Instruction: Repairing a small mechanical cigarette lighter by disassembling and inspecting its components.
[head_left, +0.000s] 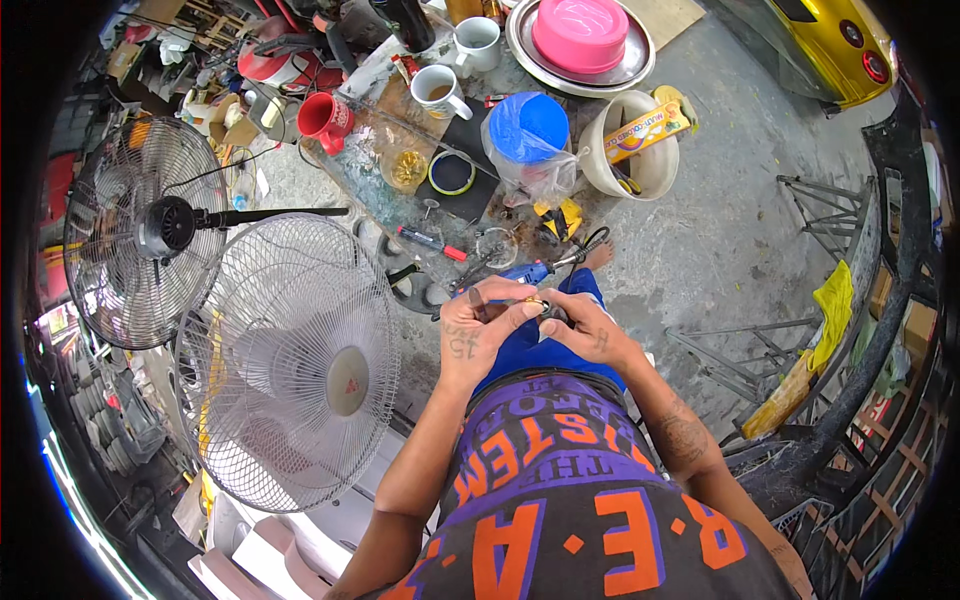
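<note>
- Gold-toned piece (538, 300): pinched between left hand (478, 328) and right hand (588, 332); might be dropped by loosened grip.
- Brown-filled white mug (441, 108), eleven o'clock from hands: might be spilled by jolted worktop (372, 152).

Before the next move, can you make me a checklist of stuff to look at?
1. Hands free: not ok; the left hand and right hand both hold a small gold-coloured thing.
2. Mug with brown drink upright: ok.
3. Red mug upright: ok.
4. White fan has its front guard on: ok.
5. Blue tool switched off: cannot tell.
</note>
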